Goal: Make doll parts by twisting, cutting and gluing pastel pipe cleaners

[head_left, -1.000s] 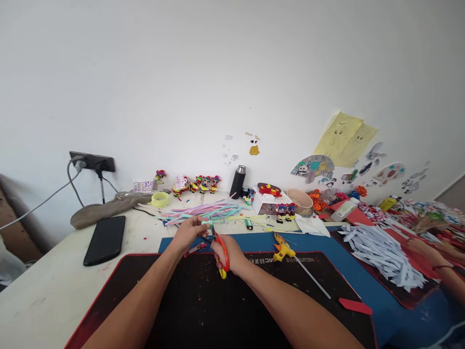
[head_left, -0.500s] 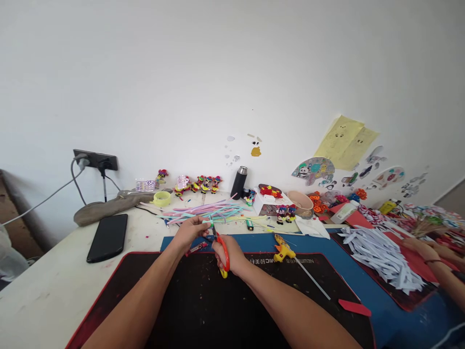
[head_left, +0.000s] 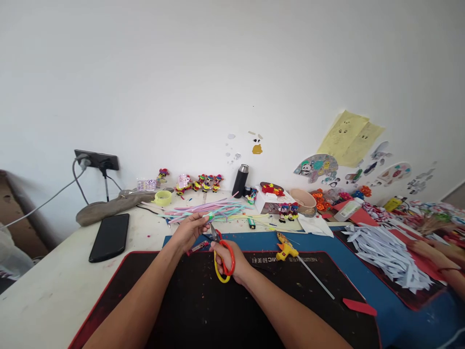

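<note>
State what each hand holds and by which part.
Right hand: scissors, by the handles. Left hand: small green piece, in the fingertips; which part is unclear.

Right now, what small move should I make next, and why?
I'd probably steady the small green piece in the left hand and angle the scissors slightly off its fingertips, since the right hand points the blades close to them.

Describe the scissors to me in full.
The scissors have slim, metal-looking blades and two smooth, plastic-looking loop handles, one red and one yellow. The right hand grips them above the black mat, with the yellow loop showing lower and left of the red. The blades point away from the person, towards the small green piece in the left hand; whether they touch it is too small to tell.
</note>
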`<state>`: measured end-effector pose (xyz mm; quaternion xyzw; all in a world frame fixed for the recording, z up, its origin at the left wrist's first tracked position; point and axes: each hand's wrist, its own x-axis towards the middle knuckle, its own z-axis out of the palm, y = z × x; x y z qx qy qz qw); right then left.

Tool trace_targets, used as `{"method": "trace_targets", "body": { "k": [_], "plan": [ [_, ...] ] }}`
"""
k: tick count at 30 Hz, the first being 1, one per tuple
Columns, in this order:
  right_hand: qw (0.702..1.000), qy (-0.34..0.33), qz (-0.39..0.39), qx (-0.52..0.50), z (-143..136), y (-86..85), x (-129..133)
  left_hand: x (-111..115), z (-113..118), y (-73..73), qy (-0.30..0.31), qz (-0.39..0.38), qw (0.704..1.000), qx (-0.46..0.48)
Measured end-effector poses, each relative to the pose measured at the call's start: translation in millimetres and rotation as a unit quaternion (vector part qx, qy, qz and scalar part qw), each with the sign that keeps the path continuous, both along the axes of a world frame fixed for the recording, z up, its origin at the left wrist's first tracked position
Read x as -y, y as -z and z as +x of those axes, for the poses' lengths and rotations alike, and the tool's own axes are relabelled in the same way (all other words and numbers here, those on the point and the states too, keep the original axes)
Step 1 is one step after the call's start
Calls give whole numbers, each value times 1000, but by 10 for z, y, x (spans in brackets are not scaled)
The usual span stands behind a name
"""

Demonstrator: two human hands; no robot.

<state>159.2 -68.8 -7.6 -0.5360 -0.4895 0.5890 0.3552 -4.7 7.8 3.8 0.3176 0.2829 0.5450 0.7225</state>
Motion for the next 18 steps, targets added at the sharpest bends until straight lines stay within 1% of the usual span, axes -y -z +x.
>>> {"method": "trace_targets", "body": {
  "k": [2,5,8,12,15,18],
  "plan": [
    [1000,-8,12,-27,42,15,3,8,-3,-11,12,-5,1000,10],
    [999,-11,30,-31,102,9,11,12,-3,-16,16,-12,1000,8],
    [999,-6,42,-26,171,-54,24,6,-2,-13,9,-17,1000,5],
    [999,-9,35,-40,276,-156,22,-5,-6,-8,-8,-23,1000,14],
    [999,-26,31,11,347,-185,1,-12,-14,-15,-29,-27,999,26],
    [991,-68,18,113,398,-216,-9,-15,-22,-31,-49,-31,998,36]
  ]
}}
